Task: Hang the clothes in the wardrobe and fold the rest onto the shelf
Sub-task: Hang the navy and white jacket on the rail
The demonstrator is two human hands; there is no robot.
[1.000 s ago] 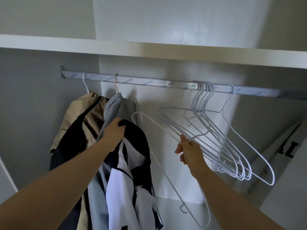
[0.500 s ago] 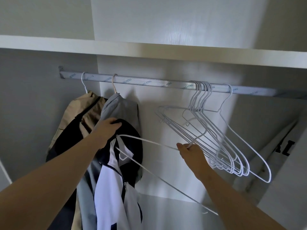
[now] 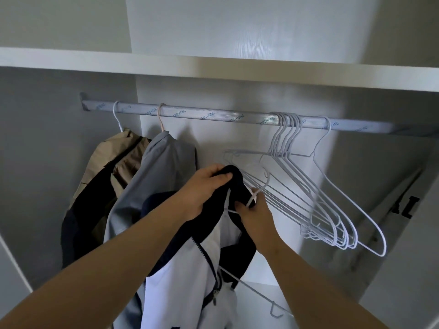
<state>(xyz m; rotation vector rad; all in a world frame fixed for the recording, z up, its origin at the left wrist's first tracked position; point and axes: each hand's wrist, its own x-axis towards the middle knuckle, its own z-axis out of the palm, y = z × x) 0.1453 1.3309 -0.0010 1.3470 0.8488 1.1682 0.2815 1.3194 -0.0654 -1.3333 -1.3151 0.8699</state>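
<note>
My left hand [image 3: 202,188] grips the dark collar of a navy and white zip jacket [image 3: 187,276], held up in front of the rail. My right hand [image 3: 255,211] pinches the neck of a white wire hanger [image 3: 251,292]. One arm of that hanger runs inside the jacket's neck opening; the other sticks out below to the right. A beige and black jacket [image 3: 102,176] and a grey garment [image 3: 164,167] hang on the metal rail [image 3: 223,117] at the left. Several empty white hangers [image 3: 316,198] hang at the right of the rail.
A white shelf [image 3: 213,67] runs above the rail. A white garment with dark letters [image 3: 401,210] leans in the right corner of the wardrobe. The wardrobe's side walls close in at left and right.
My right hand has brought the loose hanger left and up into the jacket's neck. My left hand has lifted the collar up and to the right, closer to my right hand.
</note>
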